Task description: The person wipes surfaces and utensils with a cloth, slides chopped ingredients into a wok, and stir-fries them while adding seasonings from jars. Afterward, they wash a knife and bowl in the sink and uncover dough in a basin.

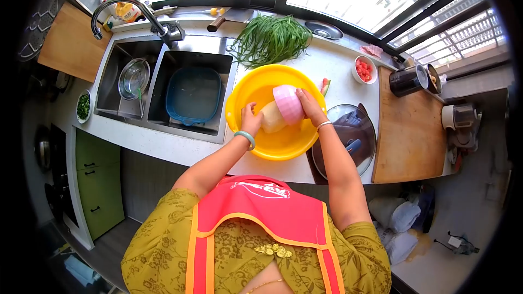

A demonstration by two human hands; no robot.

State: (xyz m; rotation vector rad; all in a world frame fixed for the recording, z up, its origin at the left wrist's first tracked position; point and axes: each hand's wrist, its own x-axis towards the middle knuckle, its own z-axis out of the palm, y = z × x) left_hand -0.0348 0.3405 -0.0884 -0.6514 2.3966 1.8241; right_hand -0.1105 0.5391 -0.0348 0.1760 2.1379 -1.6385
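A wide yellow basin [239, 133] stands on the counter in front of me. Over it, my right hand [310, 108] grips a pink faceted bowl [289, 103], which is tipped on its side with its mouth towards the left. At the bowl's mouth is a smooth, pale lump that looks like dough [272, 120]. My left hand [251, 120] has its fingers curled against the left side of this lump. How much of the dough rests on the basin floor is hard to tell.
Behind the basin lie green chives [275, 38] and a cleaver [234, 17]. A double sink with a blue tub [193, 95] is on the left. To the right are a glass lid [348, 130], a bowl of red chunks [364, 70] and a wooden board [411, 136].
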